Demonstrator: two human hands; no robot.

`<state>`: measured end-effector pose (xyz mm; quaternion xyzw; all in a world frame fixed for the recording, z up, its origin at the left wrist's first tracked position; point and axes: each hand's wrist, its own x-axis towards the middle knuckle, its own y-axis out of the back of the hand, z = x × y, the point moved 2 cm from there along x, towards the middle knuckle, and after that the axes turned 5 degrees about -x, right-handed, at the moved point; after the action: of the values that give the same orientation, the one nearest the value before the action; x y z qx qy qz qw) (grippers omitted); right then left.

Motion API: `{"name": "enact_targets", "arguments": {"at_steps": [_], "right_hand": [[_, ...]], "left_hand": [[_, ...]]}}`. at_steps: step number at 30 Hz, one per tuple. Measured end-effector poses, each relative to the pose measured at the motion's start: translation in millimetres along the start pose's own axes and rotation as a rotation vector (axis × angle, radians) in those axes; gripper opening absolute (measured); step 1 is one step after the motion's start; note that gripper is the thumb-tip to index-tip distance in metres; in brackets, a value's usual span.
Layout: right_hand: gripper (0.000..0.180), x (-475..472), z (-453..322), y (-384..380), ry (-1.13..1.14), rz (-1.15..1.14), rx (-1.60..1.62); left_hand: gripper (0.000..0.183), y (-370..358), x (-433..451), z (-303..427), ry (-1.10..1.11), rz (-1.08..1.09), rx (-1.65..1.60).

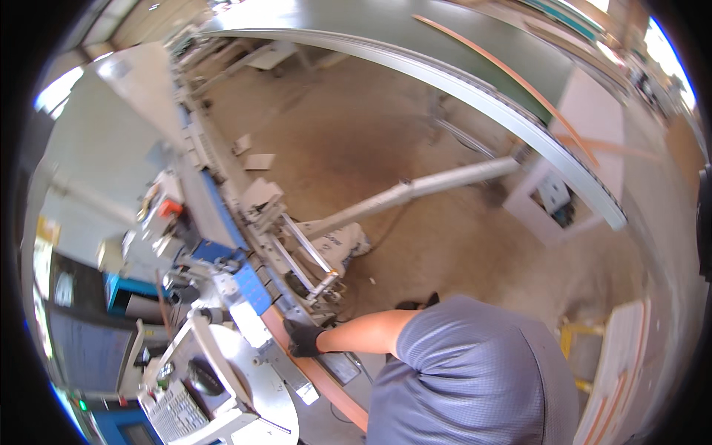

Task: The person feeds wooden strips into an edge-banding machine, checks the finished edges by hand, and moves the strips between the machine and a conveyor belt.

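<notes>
My right hand (304, 339), in a black glove, rests on a long reddish-brown board (332, 389). The board lies along the bed of a machine that looks like an edge bander. Blur hides whether the fingers curl around the board's edge. A blue perforated guard (251, 287) stands just beyond the hand. Beside the board runs a metal rail (286, 370), with a round white disc (278, 409) next to it. My left hand is out of view. My grey shirt sleeve and shoulder fill the lower right.
A keyboard (175, 414) and a monitor (89, 350) stand at the left. A support beam (414, 191) crosses above the floor, near a white sack (339, 245). A long metal-edged table (367, 55) curves across the top. Panels (617, 361) stand at the right.
</notes>
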<state>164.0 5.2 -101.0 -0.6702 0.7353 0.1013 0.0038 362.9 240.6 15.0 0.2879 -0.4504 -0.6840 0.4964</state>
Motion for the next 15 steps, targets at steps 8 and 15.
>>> {"name": "enact_targets", "arguments": {"at_steps": [8,15], "right_hand": [[0.064,31.7,-80.7,51.5,0.018,-0.109,-0.411],[0.103,-33.7,-67.4,51.1,-0.032,-0.217,-0.333]], "left_hand": [[0.089,-11.2,-34.4,-6.5,0.134,0.051,-0.013],[0.088,-13.5,-47.2,-3.3,0.160,0.074,-0.014]]}}
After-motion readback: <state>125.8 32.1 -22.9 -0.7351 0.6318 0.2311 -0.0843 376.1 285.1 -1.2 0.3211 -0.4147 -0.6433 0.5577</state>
